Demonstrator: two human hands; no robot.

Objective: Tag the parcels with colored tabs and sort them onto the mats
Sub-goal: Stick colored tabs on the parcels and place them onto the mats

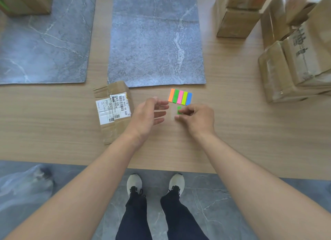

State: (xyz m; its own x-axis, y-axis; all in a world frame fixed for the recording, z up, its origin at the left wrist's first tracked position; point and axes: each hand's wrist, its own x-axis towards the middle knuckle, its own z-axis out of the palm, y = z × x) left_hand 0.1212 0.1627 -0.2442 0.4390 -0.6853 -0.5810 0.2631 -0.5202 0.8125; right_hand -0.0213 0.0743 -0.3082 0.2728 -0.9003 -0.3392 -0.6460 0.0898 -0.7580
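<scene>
The pale wood-grain tabletop (232, 132) carries two grey marble-patterned mats: the left mat (44, 43) and the middle mat (155, 39). Brown cardboard parcels, taped and stacked (295, 64), crowd the tabletop's right edge, and another brown box (25, 0) sits on the far left corner of the left mat. A flat brown cardboard parcel with white shipping labels (114, 107) lies just before the middle mat's near left corner, untagged as far as can be seen.

Beside that mat's near right corner lies a strip of orange, green, pink, lime and blue tabs (180, 97). The right hand (198, 118) pinches a single green tab with a clear end (179, 110) just near of the strip. The left hand (148, 114) hovers beside the parcel, fingers loosely spread, holding nothing.

The tab looks featherlight, floppy film, probably sticky on the clear end; best held by the coloured end. The parcel seems light and fairly stiff, best gripped along its long edges.
</scene>
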